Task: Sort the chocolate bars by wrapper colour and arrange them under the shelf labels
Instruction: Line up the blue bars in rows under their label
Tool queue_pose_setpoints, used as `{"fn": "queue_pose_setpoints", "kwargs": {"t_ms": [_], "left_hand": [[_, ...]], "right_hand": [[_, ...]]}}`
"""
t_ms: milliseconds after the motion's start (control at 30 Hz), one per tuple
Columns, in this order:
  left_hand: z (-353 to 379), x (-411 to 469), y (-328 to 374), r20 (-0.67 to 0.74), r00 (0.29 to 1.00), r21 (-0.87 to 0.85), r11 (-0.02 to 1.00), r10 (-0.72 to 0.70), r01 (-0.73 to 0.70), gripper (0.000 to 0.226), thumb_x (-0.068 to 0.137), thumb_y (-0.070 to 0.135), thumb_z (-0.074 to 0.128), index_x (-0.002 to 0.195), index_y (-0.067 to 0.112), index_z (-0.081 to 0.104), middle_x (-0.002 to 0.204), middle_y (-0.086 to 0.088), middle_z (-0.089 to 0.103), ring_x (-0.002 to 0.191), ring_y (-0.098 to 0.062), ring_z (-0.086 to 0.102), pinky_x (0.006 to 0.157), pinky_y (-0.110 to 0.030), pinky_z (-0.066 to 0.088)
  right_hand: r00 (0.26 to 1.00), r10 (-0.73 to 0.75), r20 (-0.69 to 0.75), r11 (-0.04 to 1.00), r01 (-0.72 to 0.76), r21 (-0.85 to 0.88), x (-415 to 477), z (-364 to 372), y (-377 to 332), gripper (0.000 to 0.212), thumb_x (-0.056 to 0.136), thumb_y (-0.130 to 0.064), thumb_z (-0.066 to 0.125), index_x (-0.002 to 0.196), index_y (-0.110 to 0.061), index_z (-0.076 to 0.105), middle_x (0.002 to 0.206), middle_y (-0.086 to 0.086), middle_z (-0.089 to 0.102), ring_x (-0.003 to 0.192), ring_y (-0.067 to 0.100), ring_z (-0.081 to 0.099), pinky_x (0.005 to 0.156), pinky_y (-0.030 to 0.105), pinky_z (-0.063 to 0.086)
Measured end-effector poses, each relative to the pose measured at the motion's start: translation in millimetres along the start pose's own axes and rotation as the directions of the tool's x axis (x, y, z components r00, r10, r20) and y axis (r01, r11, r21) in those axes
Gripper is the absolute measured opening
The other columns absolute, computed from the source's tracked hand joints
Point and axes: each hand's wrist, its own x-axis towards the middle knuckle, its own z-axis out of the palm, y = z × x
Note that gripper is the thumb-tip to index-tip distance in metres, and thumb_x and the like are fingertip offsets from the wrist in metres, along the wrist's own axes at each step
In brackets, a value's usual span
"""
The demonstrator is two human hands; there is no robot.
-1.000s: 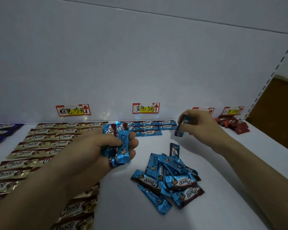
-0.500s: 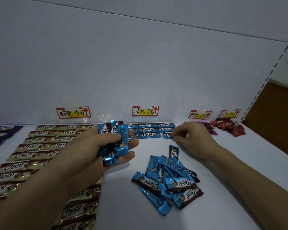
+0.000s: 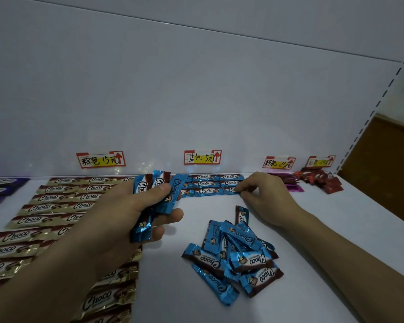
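Head view, left hand (image 3: pixel 117 220) gripping blue bars (image 3: pixel 161 197), right hand (image 3: pixel 264 199) pinching one shelved blue bar (image 3: pixel 230 190).

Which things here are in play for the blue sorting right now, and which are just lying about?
In play: left hand gripping held bars; right hand pinching end bar of the blue rows; blue pile; blue label.

Lying about: gold bars; purple bars; pink bars; red bars.
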Motion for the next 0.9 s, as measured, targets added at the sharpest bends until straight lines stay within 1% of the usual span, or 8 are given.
{"fn": "queue_pose_setpoints", "kwargs": {"t_ms": [100, 167, 267, 367, 533, 633, 733, 900], "left_hand": [[0, 0, -1, -0.004, 0.998, 0.092, 0.994, 0.067, -0.066, 0.022, 0.089, 0.024, 0.066, 0.107, 0.012, 0.066, 0.065, -0.002, 0.072, 0.054, -0.013, 0.068, 0.034, -0.021, 0.040], [0, 0, -2, 0.006, 0.992, 0.171, 0.978, 0.124, -0.123, 0.025, 0.086, 0.027, 0.068, 0.104, 0.009, 0.066, 0.059, -0.002, 0.065, 0.047, -0.011, 0.058, 0.035, -0.021, 0.036], [-1, 0, -3, 0.004, 0.979, 0.258, 0.945, 0.205, -0.199, 0.027, 0.083, 0.028, 0.071, 0.096, 0.005, 0.064, 0.053, -0.004, 0.054, 0.042, -0.010, 0.044, 0.037, -0.022, 0.034], [-1, 0, -4, 0.027, 0.967, 0.315, 0.916, 0.253, -0.248, 0.023, 0.086, 0.027, 0.070, 0.094, 0.006, 0.063, 0.052, -0.003, 0.051, 0.042, -0.011, 0.041, 0.038, -0.022, 0.035], [-11, 6, -1, -0.058, 0.958, 0.211, 0.942, 0.279, -0.262, 0.020, 0.099, 0.020, 0.058, 0.092, 0.002, 0.063, 0.056, -0.006, 0.041, 0.045, -0.013, 0.033, 0.039, -0.025, 0.028], [-20, 18, 5, -0.138, 0.976, 0.006, 0.985, 0.170, -0.170, 0.015, 0.103, 0.015, 0.053, 0.100, 0.003, 0.060, 0.066, -0.007, 0.059, 0.047, -0.013, 0.037, 0.037, -0.022, 0.029], [-28, 32, 7, -0.121, 0.992, -0.197, 0.978, 0.043, -0.066, 0.016, 0.098, 0.004, 0.047, 0.111, 0.002, 0.058, 0.078, -0.012, 0.065, 0.044, -0.014, 0.044, 0.035, -0.022, 0.032], [-33, 38, 5, -0.058, 0.998, -0.216, 0.976, -0.001, -0.011, 0.021, 0.096, 0.004, 0.045, 0.104, 0.001, 0.064, 0.081, -0.013, 0.059, 0.045, -0.014, 0.047, 0.036, -0.022, 0.034]], "right_hand": [[0.997, 0.018, -0.073, 0.999, -0.015, 0.051, -4, -6, -8, 0.017, 0.094, -0.020, 0.068, 0.108, -0.026, 0.075, 0.106, -0.010, 0.067, 0.091, 0.004, 0.057, 0.076, 0.018, 0.047], [0.991, 0.008, -0.135, 0.972, 0.024, 0.234, -11, -21, -25, 0.013, 0.096, -0.022, 0.066, 0.102, -0.032, 0.071, 0.097, -0.016, 0.068, 0.091, 0.005, 0.062, 0.071, 0.021, 0.050], [0.987, -0.139, 0.081, 0.766, 0.055, 0.640, -23, -50, -76, 0.018, 0.097, -0.029, 0.060, 0.113, -0.028, 0.068, 0.098, -0.005, 0.075, 0.087, 0.011, 0.070, 0.066, 0.023, 0.054], [0.922, -0.298, 0.246, 0.717, 0.046, 0.696, -26, -55, -114, 0.030, 0.092, -0.022, 0.067, 0.122, -0.020, 0.063, 0.091, 0.006, 0.075, 0.078, 0.017, 0.072, 0.067, 0.026, 0.057], [0.966, -0.254, 0.037, 0.618, 0.133, 0.774, -9, -48, -112, 0.028, 0.086, 0.004, 0.072, 0.109, -0.011, 0.070, 0.092, 0.008, 0.073, 0.080, 0.028, 0.070, 0.077, 0.040, 0.062], [0.950, -0.262, -0.171, 0.626, 0.302, 0.719, -6, -39, -100, 0.024, 0.083, 0.010, 0.073, 0.096, -0.010, 0.070, 0.094, 0.002, 0.071, 0.092, 0.024, 0.069, 0.074, 0.040, 0.061], [0.888, -0.371, -0.272, 0.737, 0.460, 0.495, -6, -26, -89, 0.023, 0.082, 0.010, 0.072, 0.091, -0.011, 0.070, 0.095, -0.002, 0.070, 0.096, 0.021, 0.067, 0.080, 0.037, 0.058], [0.839, -0.544, -0.013, 0.835, 0.543, 0.086, -7, -8, -93, 0.040, 0.084, -0.009, 0.071, 0.120, -0.027, 0.068, 0.106, -0.011, 0.067, 0.091, 0.001, 0.058, 0.078, 0.016, 0.050]]}}
